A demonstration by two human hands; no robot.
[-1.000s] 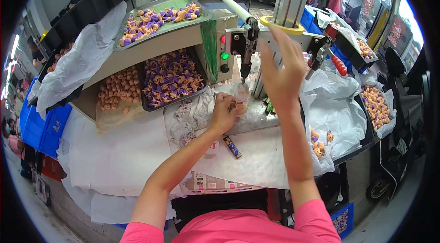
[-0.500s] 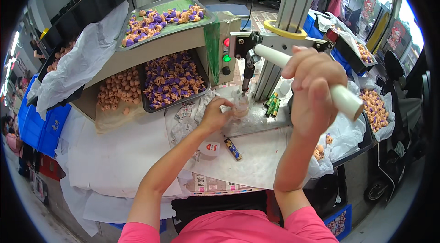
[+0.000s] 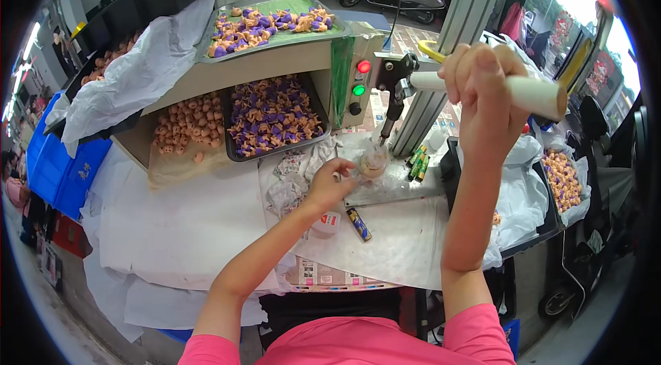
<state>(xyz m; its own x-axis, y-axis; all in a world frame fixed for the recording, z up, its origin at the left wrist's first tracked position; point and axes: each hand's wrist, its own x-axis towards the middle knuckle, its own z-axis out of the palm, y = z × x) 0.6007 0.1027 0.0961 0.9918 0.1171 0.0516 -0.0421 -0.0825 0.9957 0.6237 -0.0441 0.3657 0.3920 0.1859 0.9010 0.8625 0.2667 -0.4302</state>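
My right hand (image 3: 485,93) is closed around the thick white handle (image 3: 533,95) of a lever press. The press's dark plunger (image 3: 392,117) slants down over a small clear, cup-like holder (image 3: 374,162) on the metal base plate (image 3: 396,189). My left hand (image 3: 330,184) is beside that holder on its left, fingers curled with thumb and forefinger close together. What they pinch, if anything, is too small to tell. Near my left wrist stand a white round container (image 3: 326,224) and a dark blue cylindrical stick (image 3: 359,224) lying on the white sheet.
A tray (image 3: 282,38) of purple and peach figure parts tops a shelf; below are a black tray (image 3: 323,132) of similar parts and a heap of small round heads (image 3: 189,124). Green sticks (image 3: 418,164) lie by the metal column (image 3: 441,55). Lined bins (image 3: 561,179) stand at right.
The lever handle has swung up in my right hand, now nearly level. My left hand has drawn slightly back from the clear holder. The whole view has shifted a little.
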